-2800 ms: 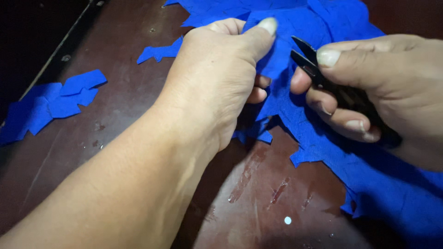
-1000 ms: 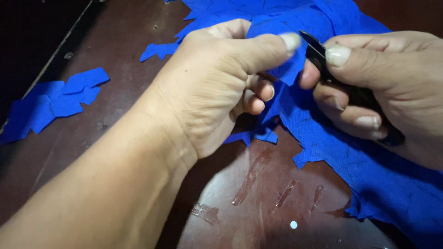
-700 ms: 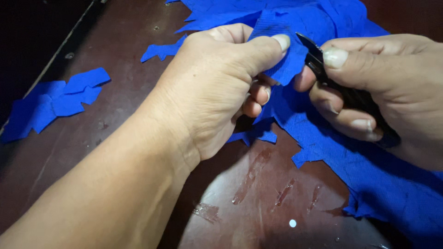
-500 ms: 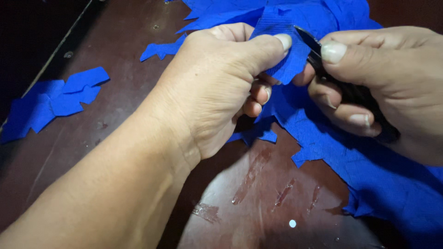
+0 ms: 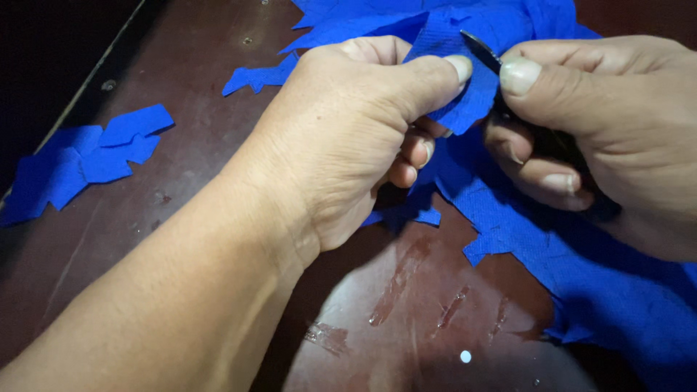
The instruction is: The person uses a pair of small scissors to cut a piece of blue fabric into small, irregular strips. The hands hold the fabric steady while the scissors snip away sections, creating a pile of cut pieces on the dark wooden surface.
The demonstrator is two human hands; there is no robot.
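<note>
Blue cloth (image 5: 581, 276) lies across the dark table (image 5: 181, 181), one flap now lifted higher than a moment ago. Left hand (image 5: 348, 138) keeps it pinched between thumb and fingers; right hand (image 5: 602, 123), clamped on black snips (image 5: 483, 49), has edged the blades onto the flap.

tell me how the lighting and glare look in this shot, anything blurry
Head view: hard light from near the camera, bright on the left hand and right hand; wet-looking glare streaks on the dark table; corners fall into shadow; blue fabric sharp; the black snips partly hidden.
</note>
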